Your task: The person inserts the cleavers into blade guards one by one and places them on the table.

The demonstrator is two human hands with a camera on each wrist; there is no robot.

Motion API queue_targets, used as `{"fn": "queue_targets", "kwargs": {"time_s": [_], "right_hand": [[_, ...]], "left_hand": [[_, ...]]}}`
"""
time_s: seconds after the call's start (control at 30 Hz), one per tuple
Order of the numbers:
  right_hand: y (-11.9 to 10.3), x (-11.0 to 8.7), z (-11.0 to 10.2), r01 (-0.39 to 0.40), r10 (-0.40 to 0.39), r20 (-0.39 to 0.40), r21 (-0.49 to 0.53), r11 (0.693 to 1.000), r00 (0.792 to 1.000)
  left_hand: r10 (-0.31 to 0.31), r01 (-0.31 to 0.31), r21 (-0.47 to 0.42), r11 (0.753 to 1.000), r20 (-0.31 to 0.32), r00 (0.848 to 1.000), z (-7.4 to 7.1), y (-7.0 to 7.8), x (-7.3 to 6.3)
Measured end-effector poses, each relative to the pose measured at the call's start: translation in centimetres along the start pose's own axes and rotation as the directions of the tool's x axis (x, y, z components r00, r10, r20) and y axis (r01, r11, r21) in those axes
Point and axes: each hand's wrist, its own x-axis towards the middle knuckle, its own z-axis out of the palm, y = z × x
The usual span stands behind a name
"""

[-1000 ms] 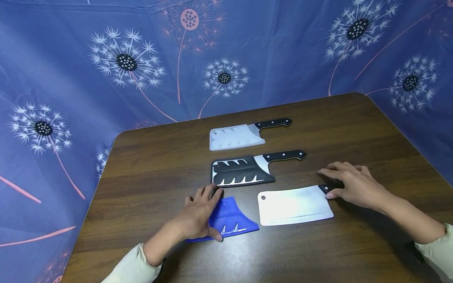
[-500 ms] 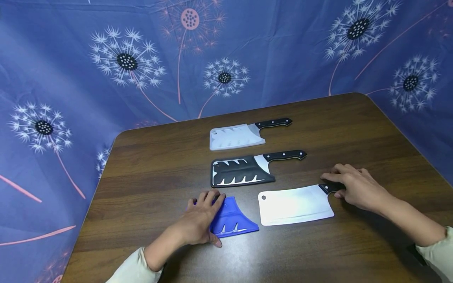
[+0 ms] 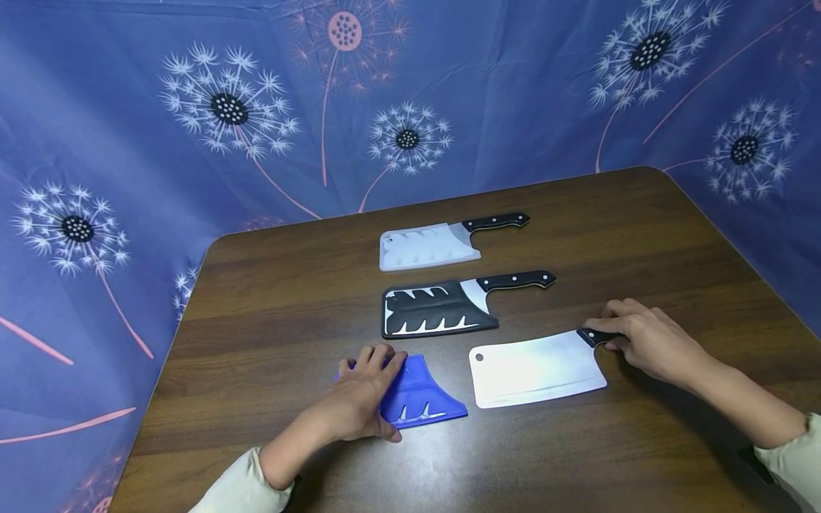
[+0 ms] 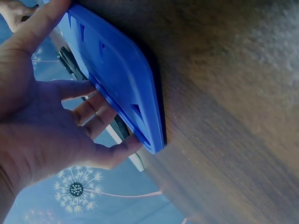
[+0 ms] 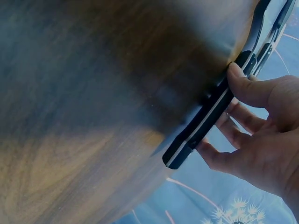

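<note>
In the head view a blue cleaver sheath [image 3: 420, 392] lies on the near middle of the table. My left hand [image 3: 359, 399] spans it, thumb at the near edge and fingertips along the far edge; the hand hides its left part. The left wrist view shows the sheath [image 4: 117, 70] between thumb and fingers. To the right is a bare cleaver [image 3: 535, 370] with a wide shiny blade and a hole at its far corner. My right hand [image 3: 651, 342] grips its black handle [image 5: 205, 116] between thumb and fingers. A gap separates the blade from the sheath.
Behind them lies a cleaver in a black sheath [image 3: 436, 310], its handle pointing right. Farther back is another cleaver in a whitish sheath [image 3: 426, 249]. A blue dandelion-print cloth [image 3: 500, 107] hangs behind the brown wooden table [image 3: 282, 306].
My right thumb has slid from the handle's front to underneath, and the fingers have closed on the handle, which sits slightly higher. My left hand has shifted slightly toward me on the sheath.
</note>
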Motion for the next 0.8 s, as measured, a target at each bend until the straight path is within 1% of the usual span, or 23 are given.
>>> {"fn": "queue_targets", "kwargs": {"time_s": [0.13, 0.27, 0.47, 0.63, 0.8], "right_hand": [[0.1, 0.0, 0.1, 0.014, -0.014, -0.027, 0.007, 1.0, 1.0], [0.0, 0.0, 0.2, 0.019, -0.019, -0.072, 0.0, 1.0, 0.997], [-0.2, 0.1, -0.3, -0.041, 0.041, -0.1, 0.008, 0.999, 0.994], [-0.5, 0.3, -0.8, -0.069, 0.067, -0.147, -0.004, 0.998, 0.987], [-0.8, 0.6, -1.3, -0.09, 0.092, -0.22, 0.018, 0.996, 0.971]], "left_hand": [[-0.014, 0.013, -0.014, 1.0, -0.016, 1.0, 0.0, 0.0, 0.1], [-0.03, 0.029, -0.02, 0.999, -0.043, 0.999, -0.1, -0.1, 0.3], [-0.063, 0.06, -0.036, 0.998, -0.1, 0.993, -0.8, -0.2, 0.5], [-0.091, 0.083, -0.048, 0.995, -0.169, 0.981, -1.5, -0.2, 0.7], [-0.089, 0.08, -0.044, 0.996, -0.252, 0.964, -2.0, -0.1, 0.9]]}}
